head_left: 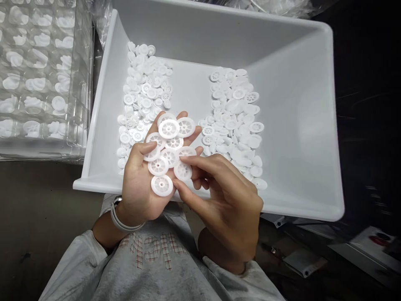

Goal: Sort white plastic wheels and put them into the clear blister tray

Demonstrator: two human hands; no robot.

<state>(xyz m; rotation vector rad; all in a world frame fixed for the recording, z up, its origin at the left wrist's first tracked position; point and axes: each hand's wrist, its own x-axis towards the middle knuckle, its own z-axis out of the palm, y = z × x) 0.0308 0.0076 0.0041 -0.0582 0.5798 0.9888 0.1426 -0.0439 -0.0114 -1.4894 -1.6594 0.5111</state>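
My left hand (pixel 140 190) lies palm up over the near edge of a white plastic bin (pixel 297 138), holding several white spoked plastic wheels (pixel 167 150) spread across its palm and fingers; its thumb rests on one wheel. My right hand (pixel 225 196) is beside it, pinching one wheel (pixel 183 170) between thumb and forefinger at the edge of the pile in my palm. Inside the bin lie two heaps of the same white wheels, a left heap (pixel 142 90) and a right heap (pixel 234 121).
A clear plastic blister tray (pixel 40 75) with white parts in its pockets stands at the left of the bin. A dark table surface (pixel 37 209) lies below it. Dark surfaces and flat boxes (pixel 360 246) are at the lower right.
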